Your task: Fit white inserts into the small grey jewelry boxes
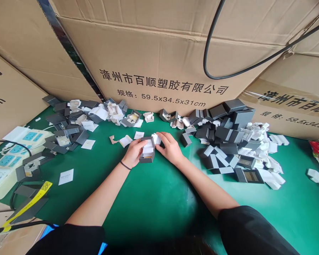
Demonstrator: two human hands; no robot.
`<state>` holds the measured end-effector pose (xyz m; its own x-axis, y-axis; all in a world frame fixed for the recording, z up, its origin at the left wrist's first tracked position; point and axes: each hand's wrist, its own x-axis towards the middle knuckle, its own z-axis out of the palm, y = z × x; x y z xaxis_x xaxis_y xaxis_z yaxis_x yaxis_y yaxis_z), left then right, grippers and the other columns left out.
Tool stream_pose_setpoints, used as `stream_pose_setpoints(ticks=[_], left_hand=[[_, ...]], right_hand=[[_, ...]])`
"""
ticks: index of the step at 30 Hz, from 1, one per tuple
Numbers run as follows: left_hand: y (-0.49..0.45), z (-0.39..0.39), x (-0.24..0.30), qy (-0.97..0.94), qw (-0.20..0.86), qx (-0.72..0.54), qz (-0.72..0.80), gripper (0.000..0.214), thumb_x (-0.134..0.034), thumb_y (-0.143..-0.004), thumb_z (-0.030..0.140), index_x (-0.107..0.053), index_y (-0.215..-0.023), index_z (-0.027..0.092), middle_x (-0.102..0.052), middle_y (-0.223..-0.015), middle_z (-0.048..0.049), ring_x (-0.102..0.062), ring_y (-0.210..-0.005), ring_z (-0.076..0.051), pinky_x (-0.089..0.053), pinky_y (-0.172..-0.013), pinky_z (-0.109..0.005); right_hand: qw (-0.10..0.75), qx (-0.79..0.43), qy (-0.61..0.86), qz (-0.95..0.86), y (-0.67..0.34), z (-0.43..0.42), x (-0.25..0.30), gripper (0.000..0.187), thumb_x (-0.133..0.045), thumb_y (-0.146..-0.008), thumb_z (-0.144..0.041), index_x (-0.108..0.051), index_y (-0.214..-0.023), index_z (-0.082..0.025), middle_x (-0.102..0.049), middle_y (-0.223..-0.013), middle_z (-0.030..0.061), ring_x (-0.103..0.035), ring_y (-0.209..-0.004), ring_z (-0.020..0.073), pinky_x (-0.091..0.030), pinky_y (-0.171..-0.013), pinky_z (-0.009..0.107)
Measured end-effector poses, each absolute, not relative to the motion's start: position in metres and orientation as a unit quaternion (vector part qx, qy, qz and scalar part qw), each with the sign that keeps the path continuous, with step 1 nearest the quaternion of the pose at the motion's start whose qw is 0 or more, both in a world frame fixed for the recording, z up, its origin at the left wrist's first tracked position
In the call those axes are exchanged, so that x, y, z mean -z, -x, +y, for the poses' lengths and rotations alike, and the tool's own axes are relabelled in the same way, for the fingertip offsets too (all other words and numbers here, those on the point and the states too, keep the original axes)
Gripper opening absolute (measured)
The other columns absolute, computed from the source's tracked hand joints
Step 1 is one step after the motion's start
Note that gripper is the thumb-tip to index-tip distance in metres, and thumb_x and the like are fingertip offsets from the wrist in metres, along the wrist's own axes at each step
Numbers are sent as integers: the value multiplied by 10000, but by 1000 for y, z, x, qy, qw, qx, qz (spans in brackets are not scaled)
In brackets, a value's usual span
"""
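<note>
Near the middle of the green table, my left hand [133, 154] is closed around a small dark grey box [146, 159], its thumb over the top edge. The box is open toward me, and a white printed card [148, 146] shows inside it. At the box's upper right, my right hand [170, 146] pinches a white paper piece [156, 139] between thumb and fingers. Just beyond my hands lie a white card [139, 135], a folded white paper [126, 141] and a torn beige scrap [113, 139].
Dark boxes and white paper inserts are heaped at the left [69, 131] and the right [231, 134]. Large cardboard cartons [159, 53] wall off the back. A power strip [13, 156] with cables lies on the left, and a black cable [210, 42] hangs above.
</note>
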<state>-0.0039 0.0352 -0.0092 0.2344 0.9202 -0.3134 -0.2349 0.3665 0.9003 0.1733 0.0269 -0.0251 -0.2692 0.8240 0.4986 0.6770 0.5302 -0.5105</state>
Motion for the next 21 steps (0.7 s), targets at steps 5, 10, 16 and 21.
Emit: stream_pose_setpoints(ticks=[5, 10, 16, 21], left_hand=[[14, 36, 2, -640, 419, -421, 488, 335, -591, -761, 347, -662, -1034, 166, -662, -1097, -78, -600, -1016, -240, -484, -857, -335], [26, 40, 2, -741, 173, -341, 552, 228, -560, -784, 335, -643, -957, 211, -701, -963, -38, -649, -864, -194, -498, -766, -286], [25, 42, 7, -703, 130, -359, 600, 141, -565, -764, 306, -482, -828, 211, -704, -920, -57, -669, -843, -215, -506, -710, -298], [23, 46, 5, -700, 288, -377, 534, 277, -456, -842, 266, -397, -1105, 199, -616, -1185, -101, -580, -1109, -201, -498, -853, -333]], right_hand=[[426, -183, 542, -701, -172, 28, 24, 401, -543, -799, -256, -527, -1192, -183, -572, -1123, 101, -604, -899, 196, -551, -782, 331], [455, -248, 558, -648, -173, 30, 25, 377, -553, -780, -260, -556, -1150, -186, -560, -1129, 95, -606, -845, 171, -565, -684, 284], [468, -279, 554, -630, -173, 31, 25, 399, -564, -786, -266, -552, -1179, -199, -569, -1100, 83, -610, -764, 146, -566, -690, 293], [489, -292, 538, -621, -172, 33, 23, 400, -576, -790, -289, -562, -1179, -197, -596, -1074, 72, -604, -853, 156, -565, -729, 280]])
